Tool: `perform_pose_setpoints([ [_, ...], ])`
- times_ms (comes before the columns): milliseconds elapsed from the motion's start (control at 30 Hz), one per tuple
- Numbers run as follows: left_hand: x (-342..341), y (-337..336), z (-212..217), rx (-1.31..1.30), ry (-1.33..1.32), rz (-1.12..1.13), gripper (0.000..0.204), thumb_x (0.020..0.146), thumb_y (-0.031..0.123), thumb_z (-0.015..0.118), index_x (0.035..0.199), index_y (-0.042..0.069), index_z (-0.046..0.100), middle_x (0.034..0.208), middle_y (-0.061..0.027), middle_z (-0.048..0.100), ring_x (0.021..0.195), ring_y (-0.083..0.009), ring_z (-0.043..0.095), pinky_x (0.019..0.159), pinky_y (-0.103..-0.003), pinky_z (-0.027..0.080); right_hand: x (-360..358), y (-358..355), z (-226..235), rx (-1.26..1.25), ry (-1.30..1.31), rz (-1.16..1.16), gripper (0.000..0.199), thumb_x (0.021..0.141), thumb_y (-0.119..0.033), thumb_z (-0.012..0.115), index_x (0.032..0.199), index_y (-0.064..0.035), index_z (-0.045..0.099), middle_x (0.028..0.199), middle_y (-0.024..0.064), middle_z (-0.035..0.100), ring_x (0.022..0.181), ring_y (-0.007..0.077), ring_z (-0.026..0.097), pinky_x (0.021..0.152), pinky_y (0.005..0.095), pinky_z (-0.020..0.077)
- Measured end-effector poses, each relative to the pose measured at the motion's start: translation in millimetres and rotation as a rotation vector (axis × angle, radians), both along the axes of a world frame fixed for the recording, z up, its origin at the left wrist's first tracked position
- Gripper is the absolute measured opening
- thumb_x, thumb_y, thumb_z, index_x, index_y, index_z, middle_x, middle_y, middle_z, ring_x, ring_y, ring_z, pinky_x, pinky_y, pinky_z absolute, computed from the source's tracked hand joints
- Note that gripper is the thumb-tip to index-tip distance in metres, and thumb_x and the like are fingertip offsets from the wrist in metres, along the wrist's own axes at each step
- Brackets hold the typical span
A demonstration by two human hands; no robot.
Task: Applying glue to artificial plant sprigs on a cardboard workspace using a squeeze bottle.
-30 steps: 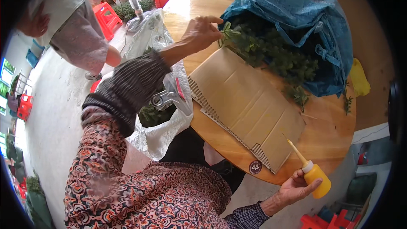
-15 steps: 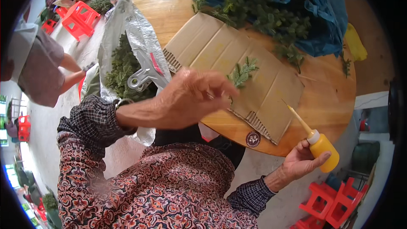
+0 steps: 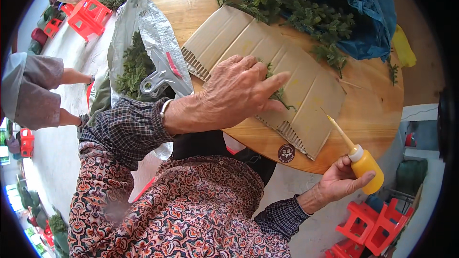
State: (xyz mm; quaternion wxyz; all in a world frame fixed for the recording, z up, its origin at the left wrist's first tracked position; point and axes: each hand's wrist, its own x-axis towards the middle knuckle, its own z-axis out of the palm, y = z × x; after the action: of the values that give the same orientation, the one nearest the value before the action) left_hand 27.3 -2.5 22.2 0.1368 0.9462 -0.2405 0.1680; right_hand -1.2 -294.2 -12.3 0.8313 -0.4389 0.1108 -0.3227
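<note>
My left hand [image 3: 239, 91] is over the cardboard sheet [image 3: 267, 43] on the round wooden table. Its thumb and index finger are stretched out and apart, and the other fingers are bent. A small green fir sprig [image 3: 278, 96] shows beside and between these two fingers; the rest of it is hidden under the hand. Off the table's near right edge, my right hand [image 3: 338, 184] is wrapped round a yellow squeeze bottle [image 3: 368, 169] with a white collar. The bottle's long thin nozzle points up and left over the cardboard.
A blue bag [image 3: 377, 24] of fir branches [image 3: 315, 19] lies at the far side. Left of the table hangs a silvery bag of greenery [image 3: 134, 67], held by a large metal clip [image 3: 160, 77]. Red stools [image 3: 377, 224] stand at lower right. Another person's legs [image 3: 45, 91] are at left.
My left hand has come down and to the right over the fir sprig, which it now partly covers. My right hand and the bottle have hardly moved. The person at left has shifted.
</note>
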Motion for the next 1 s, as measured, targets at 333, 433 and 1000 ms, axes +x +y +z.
perform_pose_setpoints([
  [333,-19,20,-8,-0.318,-0.003,0.090,0.036,0.078,0.040,0.067,0.102,0.013,0.063,0.090,-0.0054,0.050,0.075,-0.0162,0.047,0.053,-0.026,0.042,1,4,5,0.001,0.025,-0.016,0.057,0.085,-0.045,0.065,0.118,-0.0011,0.049,0.089,0.0111,0.060,0.054,0.0118,0.055,0.049,0.0155,0.0487],
  [433,-14,27,-19,-0.155,-0.088,0.066,0.034,0.078,0.041,0.066,0.097,0.012,0.065,0.089,-0.0048,0.049,0.073,-0.0166,0.046,0.052,-0.026,0.041,1,5,8,-0.041,0.026,0.014,0.057,0.084,-0.045,0.065,0.118,-0.0010,0.050,0.089,0.0111,0.060,0.053,0.0118,0.055,0.049,0.0152,0.0483],
  [1000,-25,8,-11,-0.418,-0.010,0.115,0.030,0.074,0.027,0.075,0.096,0.008,0.069,0.095,-0.0055,0.055,0.082,-0.0188,0.048,0.067,-0.030,0.044,-2,10,11,-0.037,0.058,-0.035,0.057,0.084,-0.047,0.065,0.114,-0.0012,0.051,0.084,0.0108,0.060,0.051,0.0119,0.056,0.046,0.0151,0.0474],
])
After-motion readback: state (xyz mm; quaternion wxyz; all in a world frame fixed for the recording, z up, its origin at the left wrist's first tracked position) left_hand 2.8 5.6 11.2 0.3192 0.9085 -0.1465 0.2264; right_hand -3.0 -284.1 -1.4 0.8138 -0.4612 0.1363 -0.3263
